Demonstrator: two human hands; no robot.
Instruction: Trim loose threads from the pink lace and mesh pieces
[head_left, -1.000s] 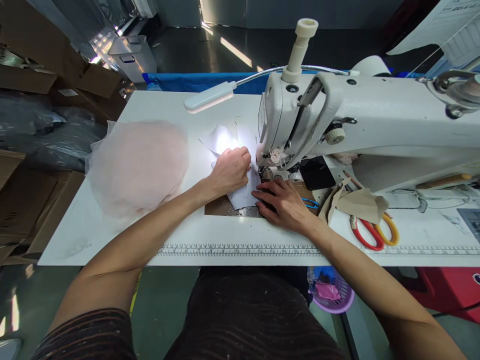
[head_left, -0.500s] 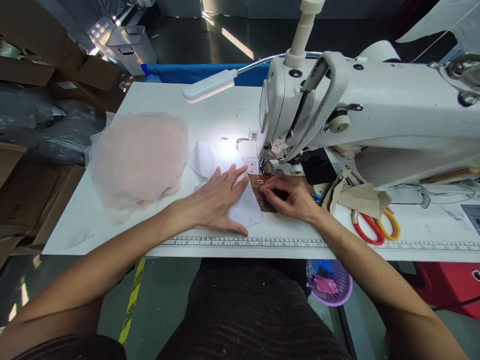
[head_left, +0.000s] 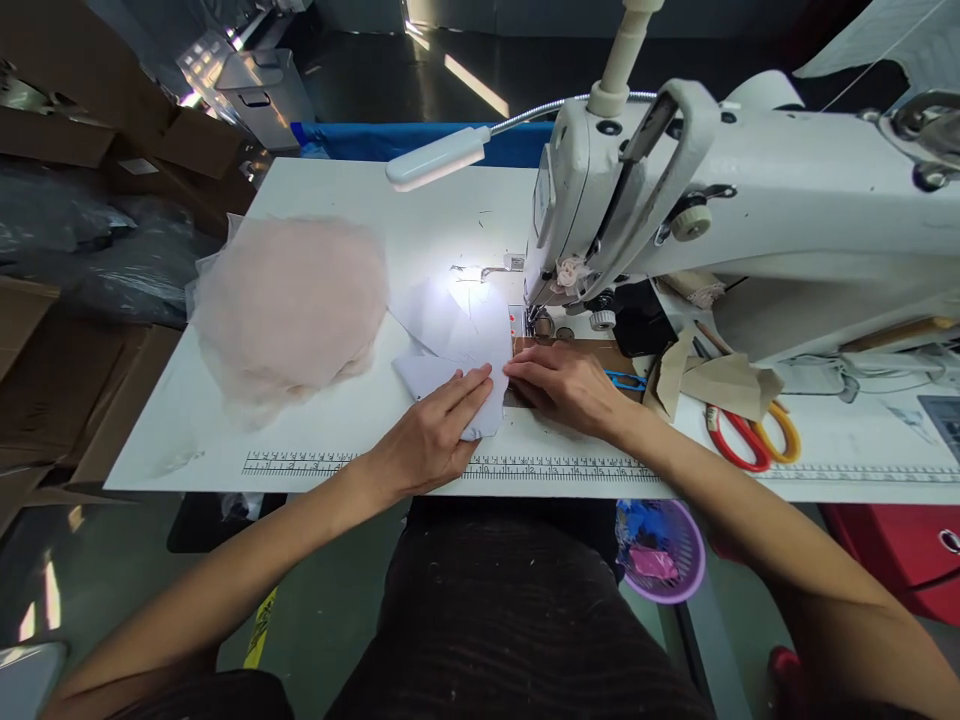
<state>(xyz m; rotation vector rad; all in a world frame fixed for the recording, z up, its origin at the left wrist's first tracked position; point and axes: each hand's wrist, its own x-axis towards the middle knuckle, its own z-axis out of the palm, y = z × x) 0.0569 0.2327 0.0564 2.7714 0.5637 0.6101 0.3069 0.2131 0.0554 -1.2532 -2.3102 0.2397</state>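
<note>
A piece of white fabric [head_left: 431, 315] lies folded on the table, left of the sewing machine's needle and presser foot [head_left: 534, 318]. My left hand [head_left: 439, 430] is closed on its near edge, with fingers together on top and the thumb partly hidden. At the fabric's right edge, the fingertips of my right hand [head_left: 562, 385] are pinched together. That hand rests over a brown plate [head_left: 592, 350] in front of the needle, close to a small blue tool [head_left: 626, 380].
A stack of sheer pale pink fabric [head_left: 292, 300] sits at the left. The sewing machine [head_left: 787, 190] fills the right side, and a lamp [head_left: 439, 158] hangs over the table. Red-handled scissors [head_left: 735, 440] and yellow-handled scissors [head_left: 784, 435] lie by brown scraps [head_left: 724, 385]. A ruler strip [head_left: 555, 468] runs along the front edge.
My left hand went from spread flat on the white fabric to closed at its near edge. My right hand moved slightly left, onto the fabric's edge. The fabric's near part has folded up.
</note>
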